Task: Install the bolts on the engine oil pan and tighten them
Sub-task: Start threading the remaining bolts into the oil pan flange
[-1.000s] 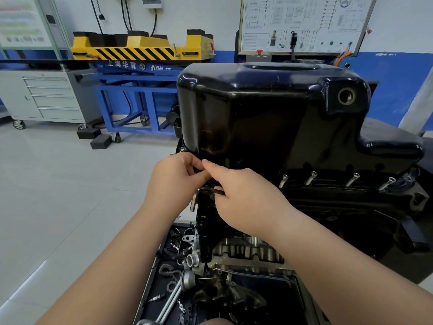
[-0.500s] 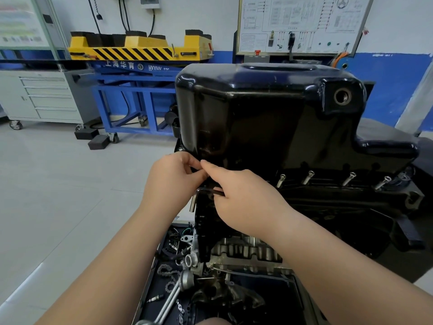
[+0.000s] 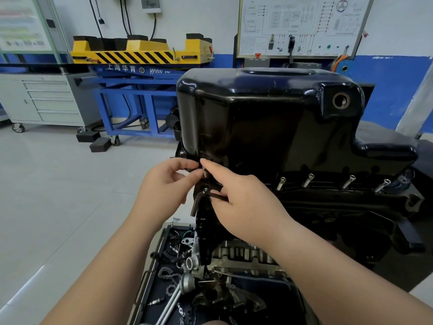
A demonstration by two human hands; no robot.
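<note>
Slightly opened since before, my left hand pinches the bolt at 7 o'clock of the oil pan; my right hand grips the hex key.

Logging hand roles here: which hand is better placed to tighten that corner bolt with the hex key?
Right. The right hand holds the hex key just below the corner bolt; the left hand has no tool, only fingertips beside the bolt.

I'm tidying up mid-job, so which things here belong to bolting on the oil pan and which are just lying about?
Job: oil pan; corner bolt pinched by left hand; four flange bolts; hex key in right hand.
Lying about: chain, ratchet handle in the tray below; yellow lift; tool cabinet.
</note>
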